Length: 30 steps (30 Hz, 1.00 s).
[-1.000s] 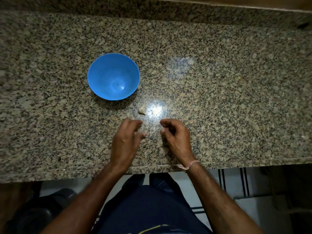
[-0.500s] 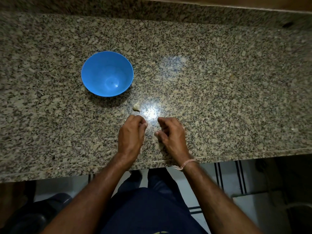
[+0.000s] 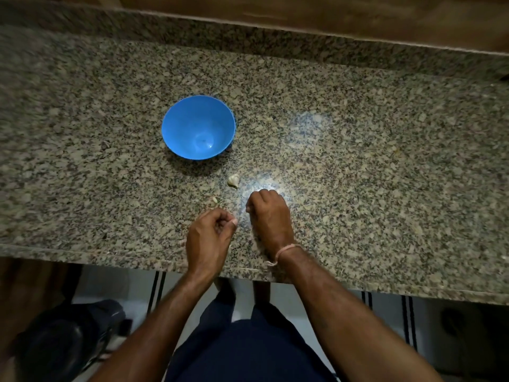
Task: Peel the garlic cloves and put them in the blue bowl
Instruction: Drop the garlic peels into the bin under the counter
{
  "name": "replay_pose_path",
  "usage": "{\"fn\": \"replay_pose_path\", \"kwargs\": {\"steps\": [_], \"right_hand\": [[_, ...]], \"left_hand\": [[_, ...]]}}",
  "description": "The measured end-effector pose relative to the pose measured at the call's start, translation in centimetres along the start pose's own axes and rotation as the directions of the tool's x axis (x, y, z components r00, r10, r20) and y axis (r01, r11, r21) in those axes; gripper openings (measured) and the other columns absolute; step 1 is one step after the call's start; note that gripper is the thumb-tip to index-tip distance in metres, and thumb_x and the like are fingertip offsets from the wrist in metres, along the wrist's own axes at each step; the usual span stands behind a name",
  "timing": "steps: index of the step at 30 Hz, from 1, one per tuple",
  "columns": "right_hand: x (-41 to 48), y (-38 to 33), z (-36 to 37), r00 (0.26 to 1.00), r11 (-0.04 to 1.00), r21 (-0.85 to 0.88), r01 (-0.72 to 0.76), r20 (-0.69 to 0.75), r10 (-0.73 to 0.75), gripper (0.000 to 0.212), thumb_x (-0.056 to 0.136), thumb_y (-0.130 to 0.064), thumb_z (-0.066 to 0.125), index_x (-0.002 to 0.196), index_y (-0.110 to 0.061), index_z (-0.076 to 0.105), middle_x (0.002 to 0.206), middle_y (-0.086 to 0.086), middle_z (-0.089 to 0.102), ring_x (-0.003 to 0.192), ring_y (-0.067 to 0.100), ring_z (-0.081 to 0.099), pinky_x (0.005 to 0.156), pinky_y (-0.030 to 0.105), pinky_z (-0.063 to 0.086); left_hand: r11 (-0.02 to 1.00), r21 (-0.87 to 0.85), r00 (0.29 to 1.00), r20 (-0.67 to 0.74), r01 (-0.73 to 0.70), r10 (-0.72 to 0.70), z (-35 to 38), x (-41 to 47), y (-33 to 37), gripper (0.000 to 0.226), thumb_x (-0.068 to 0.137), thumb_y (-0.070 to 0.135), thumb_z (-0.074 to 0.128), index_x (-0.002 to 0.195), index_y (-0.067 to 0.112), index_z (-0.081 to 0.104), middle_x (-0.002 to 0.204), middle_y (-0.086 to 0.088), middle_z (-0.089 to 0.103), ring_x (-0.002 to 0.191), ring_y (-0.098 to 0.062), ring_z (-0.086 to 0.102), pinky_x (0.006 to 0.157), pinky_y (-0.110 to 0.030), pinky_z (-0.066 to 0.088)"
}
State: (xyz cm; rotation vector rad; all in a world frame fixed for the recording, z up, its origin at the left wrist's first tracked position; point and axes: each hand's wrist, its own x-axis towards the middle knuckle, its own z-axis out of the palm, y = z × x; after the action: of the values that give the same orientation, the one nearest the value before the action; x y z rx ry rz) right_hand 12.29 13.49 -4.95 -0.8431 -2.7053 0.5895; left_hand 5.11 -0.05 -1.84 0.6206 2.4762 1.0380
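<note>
1. The left hand (image 3: 210, 238) sits over the near edge of the granite tabletop (image 3: 385, 161). Its fingers are curled in and its thumb tip is pressed to the forefinger. I cannot tell whether anything is pinched there.
2. The right hand (image 3: 271, 216), just beside it, is curled with its back to the camera, so what it holds is hidden. A pale thread band (image 3: 286, 248) circles the wrist.
3. A small pale scrap (image 3: 214, 199) lies just beyond the left hand's knuckles.
4. The garlic clove (image 3: 233, 180) lies on the tabletop between the hands and the bowl. Its long axis runs roughly far-to-near, narrow tip toward the right hand.
5. The blue bowl (image 3: 198, 127) stands upright beyond and left of the clove, not touching it.
</note>
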Motion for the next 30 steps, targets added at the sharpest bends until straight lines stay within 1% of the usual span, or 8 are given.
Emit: {"fn": "replay_pose_path", "kwargs": {"steps": [3,6,10,12,16,20,25,30], "right_hand": [[0.3,0.3,-0.1,0.993,0.991,-0.078,0.111,0.040,-0.109,0.022,0.082,0.002,0.071,0.092,-0.013,0.059,0.084,0.006,0.058,0.076,0.018,0.037,0.068,0.031,0.029],[0.4,0.1,-1.2,0.986,0.987,0.140,-0.084,0.153,0.062,0.022,0.088,0.005,0.056,0.088,-0.017,0.058,0.086,-0.001,0.061,0.077,0.019,0.051,0.063,0.032,0.036],[-0.5,-2.1,-2.3,0.866,0.585,0.642,-0.497,0.416,0.279,0.019,0.103,-0.008,0.057,0.084,-0.009,0.061,0.074,-0.001,0.062,0.068,0.015,0.056,0.062,0.026,0.047],[-1.6,-4.6,-2.2,0.781,0.359,0.696,-0.621,0.590,0.207,0.022,0.107,-0.012,0.055,0.085,-0.009,0.059,0.068,0.004,0.052,0.060,0.016,0.047,0.055,0.028,0.041],[-3.6,-10.1,0.2,0.631,0.134,0.622,-0.772,0.775,0.039,0.029,0.109,-0.011,0.050,0.081,-0.013,0.055,0.064,0.001,0.049,0.057,0.011,0.044,0.057,0.023,0.042],[-6.2,-16.7,3.1,0.517,0.136,0.525,-0.840,0.851,-0.092,0.029,0.109,-0.008,0.047,0.082,-0.011,0.057,0.066,0.002,0.049,0.061,0.012,0.044,0.060,0.022,0.042],[-12.3,-26.8,6.6,0.422,0.292,0.455,-0.842,0.890,-0.170,0.027,0.108,-0.008,0.048,0.084,-0.010,0.060,0.069,0.003,0.054,0.060,0.009,0.051,0.059,0.020,0.048],[-20.4,-36.8,11.3,0.355,0.334,0.408,-0.849,0.911,-0.210,0.027,0.107,-0.004,0.048,0.083,-0.010,0.058,0.073,0.005,0.057,0.058,0.009,0.053,0.056,0.021,0.051]], "left_hand": [[0.996,-0.047,0.996,-0.020,0.081,-0.082,0.2,-0.1,-0.1,0.007,0.093,0.030,0.075,0.088,0.027,0.071,0.084,0.013,0.069,0.079,-0.006,0.066,0.066,-0.028,0.054],[0.981,-0.122,0.985,-0.061,0.154,-0.162,-0.1,-0.8,-0.2,0.008,0.092,0.034,0.077,0.088,0.028,0.073,0.084,0.013,0.072,0.077,0.000,0.066,0.064,-0.022,0.051],[0.933,-0.272,0.952,-0.127,0.236,-0.277,-1.5,-2.6,-0.8,0.011,0.092,0.032,0.078,0.084,0.025,0.073,0.080,0.009,0.073,0.072,-0.001,0.068,0.063,-0.021,0.054],[0.908,-0.334,0.931,-0.171,0.252,-0.322,-2.6,-4.1,-1.6,0.010,0.092,0.031,0.078,0.085,0.025,0.074,0.079,0.009,0.074,0.074,-0.005,0.070,0.066,-0.026,0.058],[0.862,-0.411,0.850,-0.296,0.299,-0.436,-5.8,-7.5,-4.5,0.007,0.091,0.029,0.079,0.086,0.026,0.075,0.079,0.013,0.074,0.075,0.003,0.068,0.065,-0.013,0.050],[0.825,-0.458,0.748,-0.405,0.331,-0.526,-9.7,-12.3,-8.9,0.012,0.091,0.027,0.079,0.081,0.029,0.073,0.077,0.015,0.074,0.075,0.004,0.067,0.064,-0.012,0.049],[0.746,-0.579,0.607,-0.476,0.328,-0.637,-15.3,-20.3,-16.7,0.010,0.091,0.028,0.078,0.082,0.027,0.074,0.078,0.012,0.075,0.076,-0.005,0.071,0.075,-0.038,0.061],[0.715,-0.629,0.492,-0.538,0.305,-0.684,-20.8,-29.9,-25.2,0.011,0.092,0.027,0.078,0.082,0.027,0.073,0.079,0.017,0.075,0.075,0.001,0.069,0.075,-0.030,0.058]]}}
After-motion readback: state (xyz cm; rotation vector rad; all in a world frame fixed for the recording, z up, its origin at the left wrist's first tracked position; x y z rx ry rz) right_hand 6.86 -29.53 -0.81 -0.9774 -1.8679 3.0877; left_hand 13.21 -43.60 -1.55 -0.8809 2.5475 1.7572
